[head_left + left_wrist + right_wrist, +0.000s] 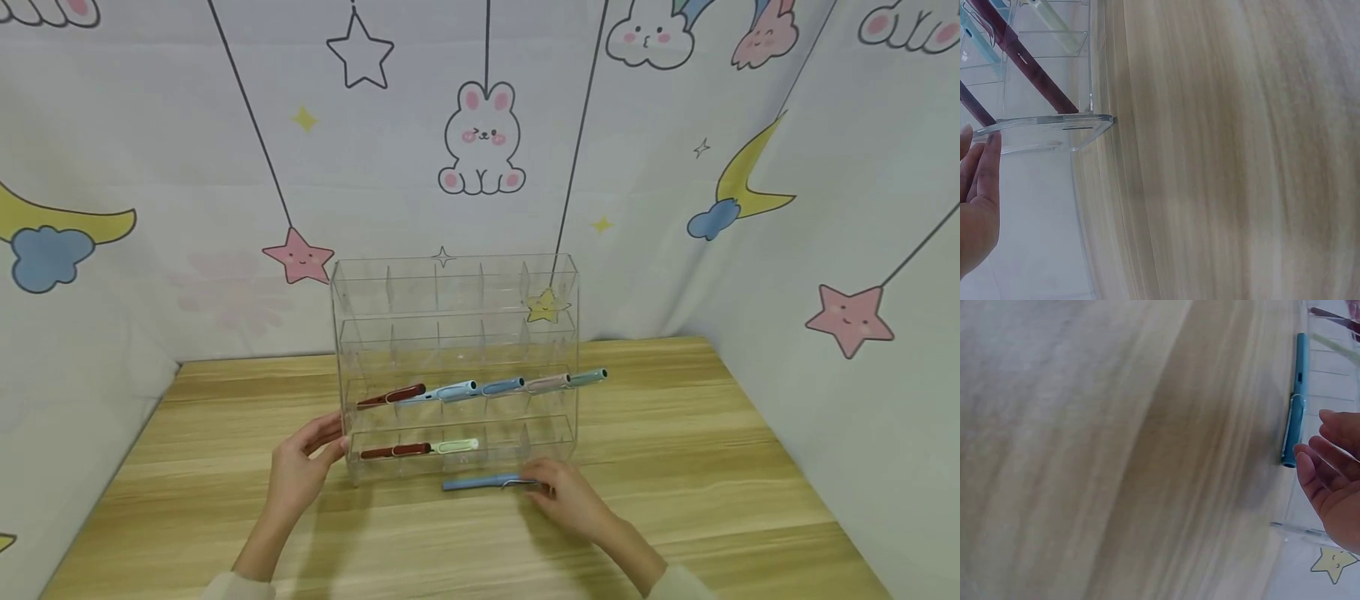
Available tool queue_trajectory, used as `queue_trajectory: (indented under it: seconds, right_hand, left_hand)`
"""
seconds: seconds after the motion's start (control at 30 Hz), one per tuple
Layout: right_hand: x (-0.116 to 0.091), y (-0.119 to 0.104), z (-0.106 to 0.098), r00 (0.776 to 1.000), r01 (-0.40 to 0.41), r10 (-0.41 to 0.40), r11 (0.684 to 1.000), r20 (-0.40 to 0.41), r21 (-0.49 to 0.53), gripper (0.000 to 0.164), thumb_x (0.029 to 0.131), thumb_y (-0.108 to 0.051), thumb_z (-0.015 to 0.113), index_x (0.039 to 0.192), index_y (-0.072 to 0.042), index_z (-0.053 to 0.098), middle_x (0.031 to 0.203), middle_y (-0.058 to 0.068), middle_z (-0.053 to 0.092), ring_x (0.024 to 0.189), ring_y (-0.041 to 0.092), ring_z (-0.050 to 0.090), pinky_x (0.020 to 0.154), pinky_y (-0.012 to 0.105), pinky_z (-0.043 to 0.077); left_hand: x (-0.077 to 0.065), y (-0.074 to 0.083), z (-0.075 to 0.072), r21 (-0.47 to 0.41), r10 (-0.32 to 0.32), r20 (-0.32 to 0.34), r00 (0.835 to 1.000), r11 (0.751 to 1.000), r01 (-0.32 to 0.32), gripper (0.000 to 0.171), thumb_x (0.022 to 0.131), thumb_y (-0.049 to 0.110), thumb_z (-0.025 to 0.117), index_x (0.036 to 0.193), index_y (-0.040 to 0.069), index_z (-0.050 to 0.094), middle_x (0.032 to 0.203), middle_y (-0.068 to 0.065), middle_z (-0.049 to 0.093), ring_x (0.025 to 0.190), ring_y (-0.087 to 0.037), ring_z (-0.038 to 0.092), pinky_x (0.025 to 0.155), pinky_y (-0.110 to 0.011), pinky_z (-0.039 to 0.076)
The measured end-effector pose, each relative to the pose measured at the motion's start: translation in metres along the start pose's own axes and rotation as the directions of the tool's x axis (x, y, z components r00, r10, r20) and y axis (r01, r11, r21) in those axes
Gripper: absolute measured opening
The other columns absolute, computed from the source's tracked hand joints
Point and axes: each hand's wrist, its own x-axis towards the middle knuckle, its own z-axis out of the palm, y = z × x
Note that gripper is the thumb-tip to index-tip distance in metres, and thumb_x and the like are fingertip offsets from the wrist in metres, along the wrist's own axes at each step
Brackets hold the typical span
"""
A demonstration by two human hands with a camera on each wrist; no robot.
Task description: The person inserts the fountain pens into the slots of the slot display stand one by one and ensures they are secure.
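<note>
A clear acrylic pen rack (456, 423) with stepped tiers stands on the wooden table. My left hand (298, 468) rests its fingertips against the rack's left side panel (1041, 125), fingers fairly straight. In front of the rack lies a blue pen (480, 482), which looks teal in the right wrist view. My right hand (566, 498) is beside its clip end, fingers loosely bent and apart, one fingertip right at the cap (1294, 428). On the lowest tier are a dark red pen (396, 451) and a pale green pen (455, 447).
One tier up sit another dark red pen (392, 395), a light blue pen (454, 391), a blue pen (502, 387), a pink pen (548, 383) and a green pen (588, 378). Behind the table (712, 467) hangs a white cartoon-print curtain (405, 167).
</note>
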Motion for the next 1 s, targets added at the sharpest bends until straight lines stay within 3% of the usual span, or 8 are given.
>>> queue_trajectory:
  seconds: [0.43,0.63,0.83,1.0]
  right_hand:
    - [-0.002,0.011,0.011,0.998,0.053,-0.055,0.996,-0.038,-0.069,0.025,0.078,0.005,0.067,0.103,0.006,0.064,0.107,0.013,0.057,0.077,0.014,0.053,0.063,0.019,0.050]
    - [-0.002,0.012,0.012,0.996,0.079,-0.080,0.996,-0.028,-0.044,0.026,0.077,0.007,0.067,0.102,0.005,0.064,0.106,0.012,0.056,0.077,0.016,0.052,0.063,0.019,0.049]
    - [-0.002,0.017,0.015,0.998,0.052,-0.053,0.998,-0.020,-0.033,0.024,0.076,0.005,0.068,0.099,0.002,0.065,0.101,0.006,0.056,0.087,0.020,0.053,0.069,0.022,0.051]
    - [-0.003,0.020,0.019,1.000,0.015,-0.015,1.000,-0.017,-0.012,0.019,0.076,0.003,0.069,0.095,-0.002,0.066,0.094,0.001,0.056,0.084,0.017,0.052,0.068,0.022,0.048]
  left_hand:
    - [0.000,0.002,-0.001,0.017,-0.001,0.004,1.000,1.000,0.001,0.034,0.082,-0.001,0.065,0.115,-0.005,0.059,0.103,-0.021,0.064,0.089,-0.004,0.060,0.071,-0.008,0.049]
    - [0.000,0.002,-0.001,0.013,0.000,0.003,1.000,1.000,0.000,0.034,0.082,0.000,0.065,0.115,-0.005,0.059,0.104,-0.021,0.063,0.089,-0.004,0.060,0.071,-0.008,0.049]
    - [0.000,0.001,-0.001,0.016,0.005,0.002,1.000,1.000,-0.005,0.033,0.082,-0.002,0.065,0.114,-0.005,0.059,0.102,-0.021,0.064,0.088,-0.001,0.059,0.072,-0.008,0.050]
    - [-0.001,0.000,0.000,0.026,0.016,0.000,1.000,1.000,-0.016,0.033,0.080,-0.004,0.066,0.113,-0.006,0.060,0.101,-0.020,0.064,0.087,0.001,0.058,0.073,-0.009,0.049]
